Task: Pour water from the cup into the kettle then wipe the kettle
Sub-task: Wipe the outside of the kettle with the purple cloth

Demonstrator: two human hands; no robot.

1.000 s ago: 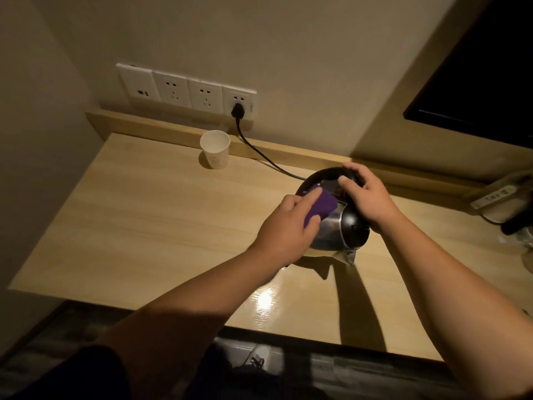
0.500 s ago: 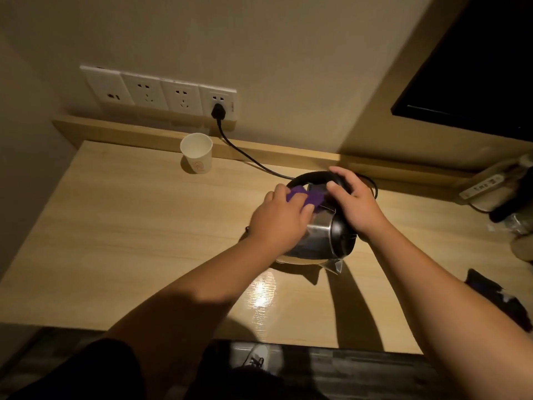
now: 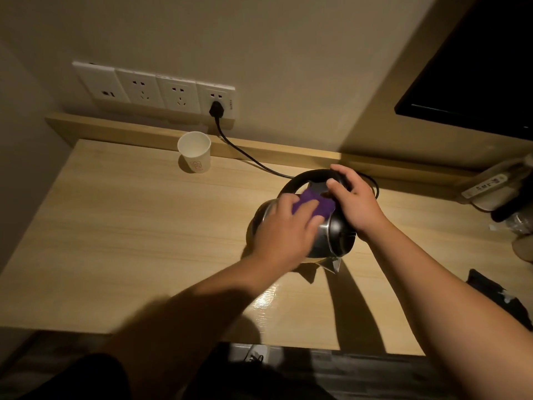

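Note:
A steel kettle [image 3: 331, 241] with a black lid and black hoop handle lies tipped toward me on the wooden desk [image 3: 129, 241], spout near the front. My left hand [image 3: 284, 235] presses a purple cloth [image 3: 323, 204] against the kettle's upper side. My right hand [image 3: 353, 202] grips the black handle and steadies it. A white paper cup [image 3: 194, 151] stands upright at the back of the desk, well left of the kettle.
A black cord [image 3: 245, 153] runs from the wall socket strip [image 3: 155, 88] to behind the kettle. Dark items and a remote-like object [image 3: 484, 186] crowd the right end of the desk. A dark cloth [image 3: 496, 295] lies at the front right.
My left hand slid the purple cloth up and across the kettle's side, toward the handle. My right hand kept its hold on the handle.

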